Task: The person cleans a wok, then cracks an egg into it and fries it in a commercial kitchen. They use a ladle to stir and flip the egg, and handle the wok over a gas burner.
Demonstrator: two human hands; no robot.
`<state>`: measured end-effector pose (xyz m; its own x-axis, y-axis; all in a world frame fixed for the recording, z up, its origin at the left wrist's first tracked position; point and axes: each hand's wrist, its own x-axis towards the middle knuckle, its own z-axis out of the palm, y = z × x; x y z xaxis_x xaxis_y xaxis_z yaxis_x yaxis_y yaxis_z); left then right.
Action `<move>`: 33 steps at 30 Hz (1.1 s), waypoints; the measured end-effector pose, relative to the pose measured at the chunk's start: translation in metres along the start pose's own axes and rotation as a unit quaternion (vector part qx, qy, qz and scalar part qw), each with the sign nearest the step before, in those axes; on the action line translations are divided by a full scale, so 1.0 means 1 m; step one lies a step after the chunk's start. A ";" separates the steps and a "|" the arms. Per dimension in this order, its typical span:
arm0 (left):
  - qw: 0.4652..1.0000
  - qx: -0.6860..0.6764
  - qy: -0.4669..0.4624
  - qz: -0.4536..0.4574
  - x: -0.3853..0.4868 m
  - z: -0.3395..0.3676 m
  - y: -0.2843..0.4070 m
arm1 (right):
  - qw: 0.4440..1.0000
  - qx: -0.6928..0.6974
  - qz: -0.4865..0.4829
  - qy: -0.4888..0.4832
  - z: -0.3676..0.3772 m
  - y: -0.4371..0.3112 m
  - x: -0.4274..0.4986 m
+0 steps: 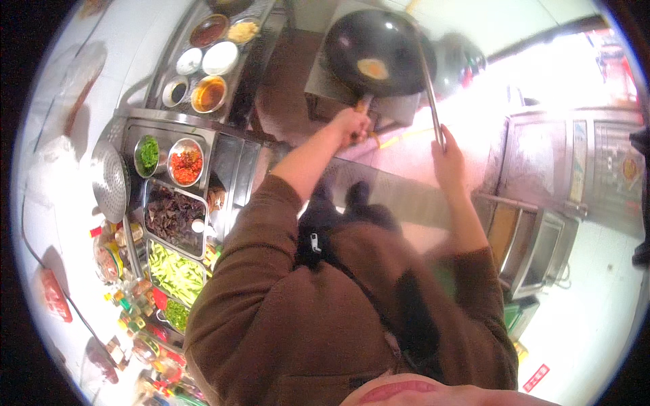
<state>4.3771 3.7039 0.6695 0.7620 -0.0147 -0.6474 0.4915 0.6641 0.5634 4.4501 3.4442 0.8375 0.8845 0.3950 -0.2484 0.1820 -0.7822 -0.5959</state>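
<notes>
A dark round-bottomed wok (350, 38) stands on a boxy metal stand at the top of the view. In its lower part lies what looks like a fried egg (372, 68), pale around a yellow-orange middle. My left hand (351, 126) is closed around the wok's short handle (363, 103). To the right, my right hand (448, 157) grips a long metal utensil handle (431, 99), which runs up across the wok's right side. Its working end is blurred, so its kind cannot be told.
At left, a steel counter holds sauce bowls (209, 94), chopped red peppers (186, 162), chopped greens (148, 155), dark leafy pieces (175, 215) and sliced green vegetables (175, 271). A perforated strainer (109, 180) leans beside them. Steel cabinets (538, 157) stand at right.
</notes>
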 end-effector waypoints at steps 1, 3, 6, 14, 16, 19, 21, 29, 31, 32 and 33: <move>1.000 -0.010 0.008 0.016 -0.012 0.001 -0.001 | 1.000 0.007 0.007 -0.002 -0.004 0.002 -0.006; 0.999 -0.007 0.010 0.032 -0.037 0.009 0.003 | 0.998 0.017 -0.055 0.037 -0.006 0.006 -0.011; 0.999 0.007 0.015 0.037 -0.080 0.029 0.005 | 0.984 -0.003 -0.147 0.101 -0.008 0.016 -0.013; 0.991 0.016 0.106 0.081 -0.172 0.078 -0.010 | 0.985 0.070 -0.153 0.048 -0.030 0.025 -0.036; 0.986 0.024 0.144 0.086 -0.191 0.085 -0.018 | 0.985 0.078 -0.152 0.024 -0.030 0.021 -0.045; 0.971 0.010 0.226 0.083 -0.219 0.090 -0.028 | 0.978 0.076 -0.191 0.017 -0.022 0.015 -0.056; 0.963 0.035 0.255 0.077 -0.237 0.087 -0.030 | 0.979 0.078 -0.190 -0.011 -0.013 0.009 -0.064; 0.966 0.001 0.250 0.059 -0.274 0.023 -0.031 | 0.964 0.050 -0.262 -0.014 0.040 -0.042 -0.090; 0.972 -0.010 0.229 0.054 -0.277 -0.005 -0.028 | 0.966 0.027 -0.254 -0.021 0.060 -0.057 -0.093; 0.976 -0.045 0.208 0.055 -0.279 -0.018 -0.029 | 0.967 0.017 -0.254 -0.027 0.072 -0.067 -0.092; 0.977 -0.080 0.188 0.061 -0.280 -0.030 -0.029 | 0.955 0.014 -0.296 -0.005 0.083 -0.077 -0.091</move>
<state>4.1368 3.7113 0.8188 0.5878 0.3276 -0.7397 0.3113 0.7523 0.5806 4.3200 3.5089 0.8424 0.6259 0.7688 0.1309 0.6373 -0.4074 -0.6541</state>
